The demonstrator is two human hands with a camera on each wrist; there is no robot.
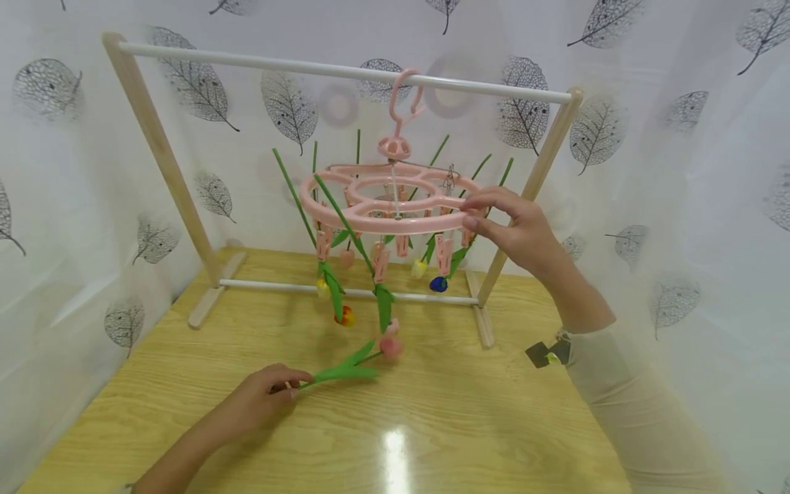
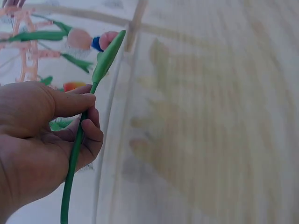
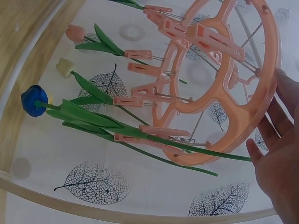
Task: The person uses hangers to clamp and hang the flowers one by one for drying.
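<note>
My left hand (image 1: 264,396), low over the table, pinches an artificial pink tulip (image 1: 345,371) by its green stem. Its bloom points away from me, right and up toward the hanging flowers. In the left wrist view thumb and fingers close round the stem (image 2: 74,156) below the leaf. Raised at the right, my right hand (image 1: 524,230) holds the rim of a round pink clip hanger (image 1: 395,225), thumb below and fingers above. Pink clips (image 3: 140,69) under the ring hold several tulips upside down, among them a blue one (image 3: 34,101) and a cream one (image 3: 65,67).
The hanger's hook loops over the white rail (image 1: 278,65) of a wooden-legged stand (image 1: 162,147). A white lower bar (image 1: 290,287) joins its feet. Beneath lies a wood-grain table (image 1: 333,439). A small dark object (image 1: 538,355) shows by the right sleeve. Leaf-print curtain (image 1: 673,171) surrounds the table.
</note>
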